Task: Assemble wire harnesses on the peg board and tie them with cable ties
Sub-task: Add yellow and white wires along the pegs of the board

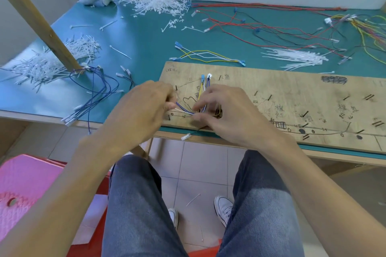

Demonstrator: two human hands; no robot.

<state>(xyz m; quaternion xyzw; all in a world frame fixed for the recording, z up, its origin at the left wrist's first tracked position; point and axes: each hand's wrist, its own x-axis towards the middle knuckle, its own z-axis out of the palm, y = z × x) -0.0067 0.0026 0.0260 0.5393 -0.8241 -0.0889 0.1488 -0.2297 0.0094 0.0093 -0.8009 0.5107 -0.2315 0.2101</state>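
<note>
"Where's the harness?"

"At the left end of the peg board (292,98), near its front edge. The wire bundle (186,110), blue, white and yellow strands, runs between both hands."

"And the grips?"

"The left hand (144,106) has a narrow grip, fingertips pinching the strands right at the board's left edge. The right hand (227,110) pinches the same bundle between thumb and finger, its other fingers curled over the board."

"Those plugs?"

"A blue connector (202,77) and a white connector (208,75) sit side by side on the board, just beyond the right hand, with their wires leading under it."

"Anything else?"

"A black lead (196,131) with a white plug hangs over the board's front edge. Behind the board, on the green bench (142,37), lie a sheaf of white cable ties (296,57) and a yellow-and-white harness (208,56). Blue wires (98,89) trail off the bench left of the board."
</note>
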